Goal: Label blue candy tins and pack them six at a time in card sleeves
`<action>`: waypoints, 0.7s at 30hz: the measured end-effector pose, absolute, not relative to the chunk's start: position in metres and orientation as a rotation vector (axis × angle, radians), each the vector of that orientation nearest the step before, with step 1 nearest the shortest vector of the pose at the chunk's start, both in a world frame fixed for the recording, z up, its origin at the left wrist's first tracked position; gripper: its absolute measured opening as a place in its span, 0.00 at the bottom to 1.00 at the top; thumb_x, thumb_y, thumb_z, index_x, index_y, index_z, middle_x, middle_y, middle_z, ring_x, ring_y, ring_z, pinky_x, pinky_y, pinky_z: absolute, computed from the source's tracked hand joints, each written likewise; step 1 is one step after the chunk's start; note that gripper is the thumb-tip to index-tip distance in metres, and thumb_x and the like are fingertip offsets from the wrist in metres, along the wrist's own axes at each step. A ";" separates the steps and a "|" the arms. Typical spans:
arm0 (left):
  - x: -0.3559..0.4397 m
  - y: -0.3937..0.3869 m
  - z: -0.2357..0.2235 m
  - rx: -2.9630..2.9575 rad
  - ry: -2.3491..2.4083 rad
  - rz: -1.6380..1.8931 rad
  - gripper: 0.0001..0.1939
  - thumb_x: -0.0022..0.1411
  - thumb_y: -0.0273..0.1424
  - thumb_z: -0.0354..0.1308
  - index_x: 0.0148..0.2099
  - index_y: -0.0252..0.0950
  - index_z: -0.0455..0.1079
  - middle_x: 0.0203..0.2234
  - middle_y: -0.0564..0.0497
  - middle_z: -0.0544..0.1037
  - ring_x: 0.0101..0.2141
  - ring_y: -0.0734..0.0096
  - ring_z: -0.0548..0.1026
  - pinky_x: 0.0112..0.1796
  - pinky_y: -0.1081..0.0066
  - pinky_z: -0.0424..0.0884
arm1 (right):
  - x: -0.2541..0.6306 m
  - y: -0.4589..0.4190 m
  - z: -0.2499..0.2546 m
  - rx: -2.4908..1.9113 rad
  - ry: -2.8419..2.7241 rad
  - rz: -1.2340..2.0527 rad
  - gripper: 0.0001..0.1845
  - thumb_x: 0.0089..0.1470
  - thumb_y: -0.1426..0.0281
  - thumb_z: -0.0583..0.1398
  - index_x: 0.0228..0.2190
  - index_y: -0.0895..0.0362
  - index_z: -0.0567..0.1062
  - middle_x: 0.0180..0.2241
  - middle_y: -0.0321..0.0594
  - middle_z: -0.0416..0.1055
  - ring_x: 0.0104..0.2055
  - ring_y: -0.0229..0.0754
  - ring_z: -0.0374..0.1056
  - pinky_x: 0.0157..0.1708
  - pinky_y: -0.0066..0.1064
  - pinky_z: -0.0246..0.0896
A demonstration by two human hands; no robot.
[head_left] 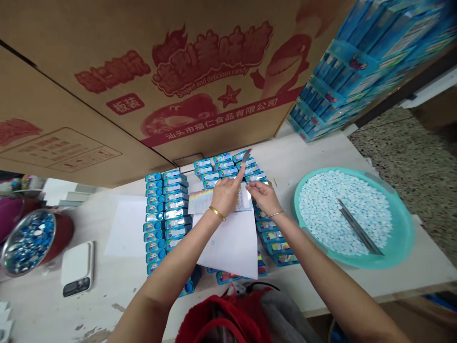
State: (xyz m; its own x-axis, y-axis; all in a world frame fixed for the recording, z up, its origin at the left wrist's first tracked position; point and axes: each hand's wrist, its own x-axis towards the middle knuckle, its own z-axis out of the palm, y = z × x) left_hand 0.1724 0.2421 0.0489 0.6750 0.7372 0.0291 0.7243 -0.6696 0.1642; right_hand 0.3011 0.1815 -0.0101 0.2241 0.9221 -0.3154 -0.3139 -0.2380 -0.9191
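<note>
A silvery, rainbow-sheened holographic sheet [201,201] is spread beneath the left hand [226,194]; a slim dark blade [246,156] is held, pointed forward, at its forefinger.

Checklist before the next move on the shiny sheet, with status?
1. Left hand over shiny sheet: ok.
2. Right hand at the sheet's right end: ok.
3. Right fingertips gripping the sheet: cannot tell.
4. Pointed blade well away from left index fingertip: not ok, right beside it.
5. Metal tool resting in green basin: ok.
6. Scale display readable: cannot tell, too small.
</note>
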 end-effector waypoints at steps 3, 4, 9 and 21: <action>0.172 0.236 0.041 2.885 1.223 0.108 0.33 0.64 0.24 0.46 0.69 0.37 0.41 0.26 0.50 0.75 0.30 0.66 0.72 0.35 0.68 0.63 | 0.301 0.183 -0.010 -1.287 -0.576 1.332 0.19 0.40 0.53 0.64 0.26 0.55 0.71 0.20 0.31 0.67 0.21 0.36 0.60 0.23 0.28 0.58; 0.171 0.233 0.039 2.902 1.212 0.123 0.32 0.65 0.24 0.45 0.69 0.36 0.40 0.25 0.51 0.74 0.29 0.66 0.72 0.34 0.69 0.63 | 0.301 0.183 -0.010 -1.288 -0.554 1.335 0.19 0.39 0.53 0.64 0.25 0.55 0.71 0.19 0.31 0.67 0.21 0.35 0.60 0.23 0.28 0.58; 0.166 0.218 0.037 2.812 1.057 0.378 0.32 0.66 0.23 0.43 0.69 0.37 0.39 0.32 0.48 0.75 0.34 0.66 0.72 0.36 0.69 0.65 | 0.300 0.185 -0.016 -1.326 -0.542 1.337 0.19 0.37 0.53 0.64 0.25 0.55 0.70 0.19 0.32 0.66 0.20 0.36 0.60 0.22 0.29 0.57; 0.062 0.132 0.107 1.251 1.405 1.122 0.39 0.53 0.30 0.64 0.64 0.44 0.51 0.27 0.57 0.68 0.27 0.77 0.69 0.33 0.74 0.68 | 0.281 0.125 0.027 -1.605 -1.055 0.816 0.25 0.53 0.53 0.57 0.47 0.56 0.67 0.41 0.46 0.70 0.38 0.43 0.66 0.36 0.36 0.65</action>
